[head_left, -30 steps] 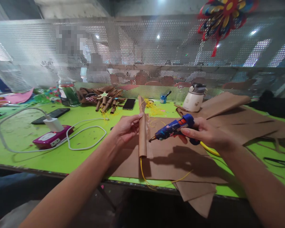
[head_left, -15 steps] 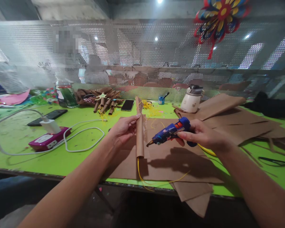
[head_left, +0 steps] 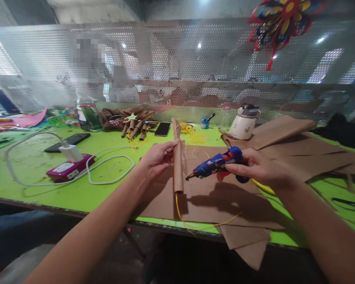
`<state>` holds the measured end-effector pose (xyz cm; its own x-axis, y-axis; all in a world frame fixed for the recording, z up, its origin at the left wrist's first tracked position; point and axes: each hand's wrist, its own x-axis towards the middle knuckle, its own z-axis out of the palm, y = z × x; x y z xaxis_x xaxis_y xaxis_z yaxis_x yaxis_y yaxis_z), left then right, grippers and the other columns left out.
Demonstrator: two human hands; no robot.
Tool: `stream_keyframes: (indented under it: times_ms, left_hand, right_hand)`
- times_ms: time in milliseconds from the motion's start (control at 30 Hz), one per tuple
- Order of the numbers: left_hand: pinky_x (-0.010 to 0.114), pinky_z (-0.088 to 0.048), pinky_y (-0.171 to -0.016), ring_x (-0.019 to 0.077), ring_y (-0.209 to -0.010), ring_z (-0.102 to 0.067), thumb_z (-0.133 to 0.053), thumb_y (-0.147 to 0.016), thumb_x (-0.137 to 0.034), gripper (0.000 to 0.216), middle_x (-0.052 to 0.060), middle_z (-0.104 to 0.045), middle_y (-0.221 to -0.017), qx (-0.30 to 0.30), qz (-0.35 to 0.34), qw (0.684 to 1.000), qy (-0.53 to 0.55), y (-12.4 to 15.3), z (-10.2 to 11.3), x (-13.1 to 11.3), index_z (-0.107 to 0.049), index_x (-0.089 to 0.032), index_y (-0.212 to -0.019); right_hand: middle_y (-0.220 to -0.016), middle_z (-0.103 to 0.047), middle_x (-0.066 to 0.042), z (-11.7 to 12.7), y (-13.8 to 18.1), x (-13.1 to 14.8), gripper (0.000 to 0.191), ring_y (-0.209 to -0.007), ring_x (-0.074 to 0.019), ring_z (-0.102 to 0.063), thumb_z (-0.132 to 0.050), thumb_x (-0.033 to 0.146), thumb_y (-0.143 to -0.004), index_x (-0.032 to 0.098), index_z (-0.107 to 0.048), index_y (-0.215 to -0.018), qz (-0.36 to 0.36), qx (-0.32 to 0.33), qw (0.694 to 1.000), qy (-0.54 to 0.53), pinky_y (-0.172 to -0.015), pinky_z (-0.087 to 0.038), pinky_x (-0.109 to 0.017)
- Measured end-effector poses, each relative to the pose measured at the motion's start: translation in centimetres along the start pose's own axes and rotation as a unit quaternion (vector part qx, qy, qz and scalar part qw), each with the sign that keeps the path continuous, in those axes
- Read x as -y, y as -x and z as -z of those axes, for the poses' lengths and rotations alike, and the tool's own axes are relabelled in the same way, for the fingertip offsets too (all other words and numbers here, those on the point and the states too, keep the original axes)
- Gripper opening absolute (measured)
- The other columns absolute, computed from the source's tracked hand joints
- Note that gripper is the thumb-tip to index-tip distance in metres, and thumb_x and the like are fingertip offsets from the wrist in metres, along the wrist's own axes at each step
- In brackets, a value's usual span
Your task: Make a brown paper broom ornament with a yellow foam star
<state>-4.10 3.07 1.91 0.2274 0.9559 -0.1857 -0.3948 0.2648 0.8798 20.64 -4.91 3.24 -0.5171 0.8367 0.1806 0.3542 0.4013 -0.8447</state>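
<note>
My left hand [head_left: 161, 157] pinches a rolled brown paper tube [head_left: 178, 173] near its upper part, thumb and fingers closed on it. A yellow string [head_left: 179, 209] trails from the tube's lower end toward the table edge. In my right hand [head_left: 251, 163] is a blue hot glue gun [head_left: 217, 165] with an orange trigger. Its nozzle points left at the tube's side, a small gap apart from it. Beneath both lies a sheet of brown paper [head_left: 162, 205] carrying their shadows.
On the green table [head_left: 62, 197] stand a purple power strip [head_left: 69, 167] with a white charger, a green bottle [head_left: 88, 114], a phone [head_left: 162, 129], finished paper bundles [head_left: 136, 122], a blue paint jar [head_left: 205, 123] and a white flask [head_left: 244, 124]. Brown paper sheets [head_left: 307, 157] cover the right.
The whole view has shifted slightly, so things appear a little further right. My hands keep the same grip, with the glue gun nozzle still beside the tube.
</note>
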Motion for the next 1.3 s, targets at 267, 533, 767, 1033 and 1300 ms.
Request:
stream_keyframes:
  times_ms: [267, 533, 767, 1033, 1300]
  left_hand:
    - [0.024, -0.052, -0.061, 0.0126, -0.058, -0.062, -0.056, -0.079, -0.010, 0.011, 0.008, -0.069, -0.069, 0.000, -0.001, 1.000, -0.003, -0.4, 0.2, 0.3, -0.067, -0.008, -0.077]
    - [0.021, -0.051, -0.058, 0.0113, -0.055, -0.061, -0.057, -0.079, -0.009, 0.011, 0.007, -0.068, -0.066, -0.018, -0.005, 1.000, -0.007, 0.0, -0.2, 0.1, -0.067, -0.009, -0.075]
    - [0.020, -0.051, -0.058, 0.0113, -0.057, -0.062, -0.059, -0.077, -0.009, 0.009, 0.005, -0.067, -0.062, -0.007, -0.005, 1.000, 0.006, -0.1, -0.1, 0.3, -0.068, -0.009, -0.075]
    - [0.023, -0.052, -0.059, 0.0135, -0.059, -0.063, -0.060, -0.076, -0.009, 0.008, 0.007, -0.068, -0.064, -0.036, 0.004, 0.999, -0.003, 0.0, -0.3, 0.0, -0.067, -0.009, -0.077]
    - [0.021, -0.051, -0.057, 0.0119, -0.055, -0.061, -0.059, -0.077, -0.009, 0.008, 0.005, -0.067, -0.062, -0.034, 0.003, 0.999, 0.002, -0.4, 0.0, 0.1, -0.067, -0.009, -0.077]
  right_hand:
    - [-0.078, -0.067, -0.004, 0.3, 0.3, -0.1, 0.035, -0.069, -0.0146, -0.057, -0.053, 0.047, -0.087, 0.017, -0.069, -0.079, 0.004, 0.001, 0.997, 0.071, -0.054, -0.039, -0.024]
    - [-0.072, -0.063, -0.002, -0.1, 0.0, -0.1, 0.036, -0.058, -0.0106, -0.050, -0.053, 0.047, -0.087, 0.017, -0.064, -0.071, 0.001, -0.022, 0.998, 0.064, -0.049, -0.035, -0.023]
    - [-0.064, -0.055, -0.001, -0.1, -0.1, -0.8, 0.040, -0.054, -0.0095, -0.043, -0.053, 0.050, -0.086, 0.015, -0.061, -0.068, -0.001, -0.069, 0.995, 0.075, -0.045, -0.030, -0.023]
    - [-0.060, -0.050, 0.000, -0.4, -0.1, 0.4, 0.036, -0.053, -0.0096, -0.042, -0.055, 0.049, -0.085, 0.015, -0.060, -0.072, 0.014, -0.037, 0.998, 0.055, -0.045, -0.030, -0.023]
    - [-0.060, -0.050, 0.002, 0.0, 0.2, 0.0, 0.028, -0.051, -0.0084, -0.041, -0.056, 0.044, -0.086, 0.017, -0.065, -0.084, 0.026, 0.002, 0.999, 0.043, -0.046, -0.032, -0.023]
